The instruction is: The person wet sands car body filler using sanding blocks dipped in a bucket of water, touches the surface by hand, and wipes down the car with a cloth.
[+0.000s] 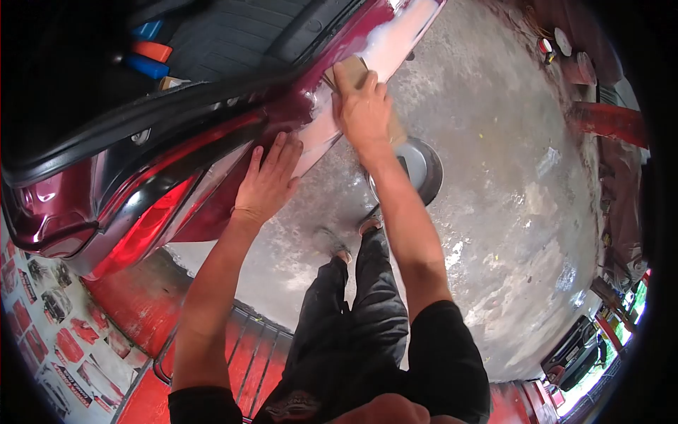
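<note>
A maroon car stands at the upper left with its rear open. Its bumper has a pale, whitish sanded patch (399,46) along the top edge. My right hand (365,116) presses a folded brownish sheet, which looks like sandpaper (351,71), onto this bumper, fingers bent over it. My left hand (270,180) lies flat on the bumper nearer the tail light (159,215), fingers stretched and holding nothing. Behind my right wrist shows a tan piece (397,132); whether it belongs to the sheet I cannot tell.
On the concrete floor (494,212) below my right forearm sits a round metal basin (433,173), partly hidden. Blue and orange handles (152,51) lie inside the car. A red metal rack (247,353) and a printed poster (67,332) are at the lower left.
</note>
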The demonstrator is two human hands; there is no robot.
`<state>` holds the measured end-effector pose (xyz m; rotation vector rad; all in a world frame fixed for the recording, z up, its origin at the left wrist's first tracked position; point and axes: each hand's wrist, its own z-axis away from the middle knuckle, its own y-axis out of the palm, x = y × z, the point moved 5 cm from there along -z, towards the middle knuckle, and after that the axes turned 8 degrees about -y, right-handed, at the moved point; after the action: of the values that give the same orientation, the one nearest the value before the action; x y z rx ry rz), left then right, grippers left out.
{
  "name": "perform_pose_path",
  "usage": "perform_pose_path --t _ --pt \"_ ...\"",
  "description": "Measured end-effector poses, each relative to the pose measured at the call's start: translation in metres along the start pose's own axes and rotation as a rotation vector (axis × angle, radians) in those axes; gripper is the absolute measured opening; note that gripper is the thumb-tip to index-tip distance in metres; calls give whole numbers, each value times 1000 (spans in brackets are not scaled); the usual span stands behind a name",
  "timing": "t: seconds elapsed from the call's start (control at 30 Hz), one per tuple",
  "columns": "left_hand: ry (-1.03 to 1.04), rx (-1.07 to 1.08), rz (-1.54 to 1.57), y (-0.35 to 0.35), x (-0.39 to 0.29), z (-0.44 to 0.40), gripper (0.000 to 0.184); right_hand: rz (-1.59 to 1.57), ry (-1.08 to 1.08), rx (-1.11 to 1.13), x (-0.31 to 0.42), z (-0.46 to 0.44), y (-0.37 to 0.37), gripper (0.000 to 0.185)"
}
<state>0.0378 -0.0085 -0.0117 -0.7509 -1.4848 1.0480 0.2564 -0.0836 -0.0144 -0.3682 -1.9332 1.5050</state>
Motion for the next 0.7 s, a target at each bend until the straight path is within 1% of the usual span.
perform_pose_path --t 0.07,0.1,0.2,0.23,0.33,0.37,0.47,0.57,0.6,0.63,0.67,0.7 --pt "-1 -23 -19 -2 2 -2 82 24 30 -31 19 19 8 59" --pt "8 -28 -22 -5 1 -1 82 11 -29 -82 26 33 3 59" --pt "2 1 -32 -9 0 -2 81 -29 -94 43 2 20 1 58" --pt "0 0 -15 -8 -1 0 81 77 -74 -32 -16 1 10 57" --pt "2 0 5 -4 3 3 79 98 133 -216 -28 -33 3 56" --pt "4 13 10 -5 2 4 79 2 179 -143 -24 -25 6 55" --pt "9 -16 -16 -6 0 0 78 -7 71 -62 12 38 18 57" --pt "4 -19 -35 -8 1 -1 76 98 -40 -56 -16 22 11 57" --pt "8 -13 -36 -8 0 0 76 103 -13 -85 -35 -7 11 56" --pt "11 -22 -41 -7 0 -2 76 75 66 -89 -52 -39 4 56" --pt "8 -30 -47 -6 0 -1 76 45 139 -94 -61 -57 -2 55" --pt "3 -37 -49 -6 0 0 75 17 162 -99 -58 -59 -1 56"
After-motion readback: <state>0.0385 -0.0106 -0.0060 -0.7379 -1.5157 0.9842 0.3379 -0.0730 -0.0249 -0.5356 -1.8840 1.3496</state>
